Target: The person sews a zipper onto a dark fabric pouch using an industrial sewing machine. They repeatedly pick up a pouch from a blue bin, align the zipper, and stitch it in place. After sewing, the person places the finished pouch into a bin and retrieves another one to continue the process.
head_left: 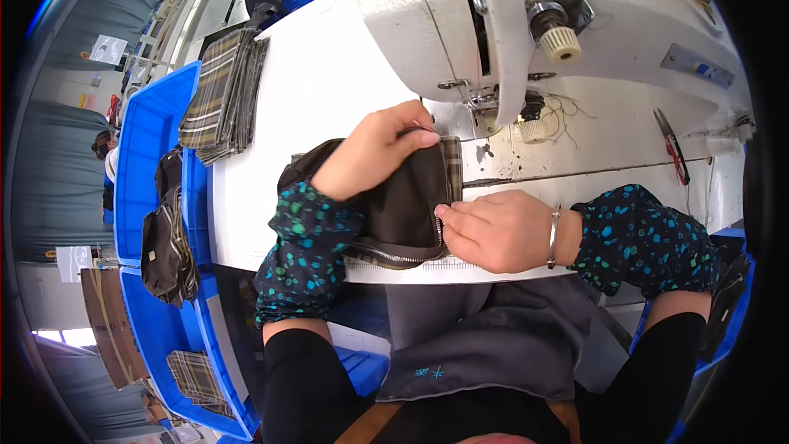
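Observation:
A dark brown fabric piece [403, 201] lies on the white sewing table, close to the needle area of the sewing machine [407, 29]. A metal zipper [399, 258] curves along its near and right edges. Plaid fabric [453, 166] shows beneath it on the right. With fingers pinched, my left hand [370, 152] holds the far edge of the brown piece, just left of the presser foot [483, 105]. My right hand [500, 232] pinches the right edge at the zipper, thumb and forefinger together. Both hands partly cover the fabric.
A stack of plaid pieces [222, 94] stands at the table's left, beside blue bins [152, 127] holding dark and plaid fabric. Small scissors [674, 148] lie at the right. Loose thread [567, 111] tangles beside the machine. A ruler strip [460, 263] runs along the near edge.

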A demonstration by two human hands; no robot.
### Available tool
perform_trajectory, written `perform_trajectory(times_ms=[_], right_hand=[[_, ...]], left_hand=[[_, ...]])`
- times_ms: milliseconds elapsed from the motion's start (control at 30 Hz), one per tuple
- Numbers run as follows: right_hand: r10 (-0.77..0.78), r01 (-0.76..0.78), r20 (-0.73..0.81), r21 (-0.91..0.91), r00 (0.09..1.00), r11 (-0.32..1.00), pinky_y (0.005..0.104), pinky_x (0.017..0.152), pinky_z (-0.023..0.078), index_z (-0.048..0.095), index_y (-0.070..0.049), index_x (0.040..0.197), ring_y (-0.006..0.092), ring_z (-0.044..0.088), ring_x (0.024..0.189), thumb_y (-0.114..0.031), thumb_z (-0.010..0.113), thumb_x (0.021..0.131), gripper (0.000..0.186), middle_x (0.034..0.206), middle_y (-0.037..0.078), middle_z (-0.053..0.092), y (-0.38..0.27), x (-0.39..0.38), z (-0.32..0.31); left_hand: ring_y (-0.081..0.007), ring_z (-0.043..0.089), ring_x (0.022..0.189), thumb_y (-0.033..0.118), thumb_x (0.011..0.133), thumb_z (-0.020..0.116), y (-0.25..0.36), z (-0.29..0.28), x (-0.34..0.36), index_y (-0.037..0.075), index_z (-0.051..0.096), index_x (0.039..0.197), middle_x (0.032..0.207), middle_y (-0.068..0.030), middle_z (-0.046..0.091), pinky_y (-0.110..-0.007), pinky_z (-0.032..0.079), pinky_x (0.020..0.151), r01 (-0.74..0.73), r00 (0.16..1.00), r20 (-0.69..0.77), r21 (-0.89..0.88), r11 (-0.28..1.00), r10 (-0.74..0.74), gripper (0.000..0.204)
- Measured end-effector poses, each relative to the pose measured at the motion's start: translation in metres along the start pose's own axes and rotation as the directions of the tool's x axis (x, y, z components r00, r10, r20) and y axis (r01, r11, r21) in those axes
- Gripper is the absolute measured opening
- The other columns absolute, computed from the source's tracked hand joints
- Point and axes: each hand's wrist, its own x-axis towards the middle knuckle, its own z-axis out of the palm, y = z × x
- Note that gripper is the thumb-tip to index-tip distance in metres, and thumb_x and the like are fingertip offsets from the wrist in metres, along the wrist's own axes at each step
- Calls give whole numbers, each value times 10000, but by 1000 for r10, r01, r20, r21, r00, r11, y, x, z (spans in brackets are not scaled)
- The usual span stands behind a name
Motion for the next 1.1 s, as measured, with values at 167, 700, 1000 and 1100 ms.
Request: perform_trajectory(times_ms=[167,700,1000,1100], right_hand=[[-42,47,57,-88,997,995,284,610,578,693,15,876,245,737,829,-155,670,765,204,970,241,756,-7,-4,0],[-35,36,14,-150,999,988,274,586,505,691,8,817,183,649,699,-163,691,735,190,848,164,731,-10,-4,-5],[105,-65,100,-343,989,937,254,531,456,752,30,893,149,627,634,-175,678,762,254,968,259,761,-5,-4,-10],[117,-67,119,-361,986,930,254,520,450,753,26,884,138,618,609,-175,668,786,239,987,275,761,-5,-3,-9]], left_hand=[[-274,612,675,163,936,756,10,14,4,17,696,1014,740,-160,649,-364,504,691,94,995,-2,193,977,-95,176],[-319,693,781,128,849,785,22,2,13,28,756,966,879,-146,738,-388,536,720,63,995,55,311,948,-85,156],[-299,717,732,175,829,807,13,11,10,48,771,926,843,-132,758,-375,557,706,92,994,-79,300,950,-71,164],[-303,711,703,204,824,810,14,14,10,57,778,909,808,-135,749,-385,552,682,105,991,-118,356,929,-67,173]])
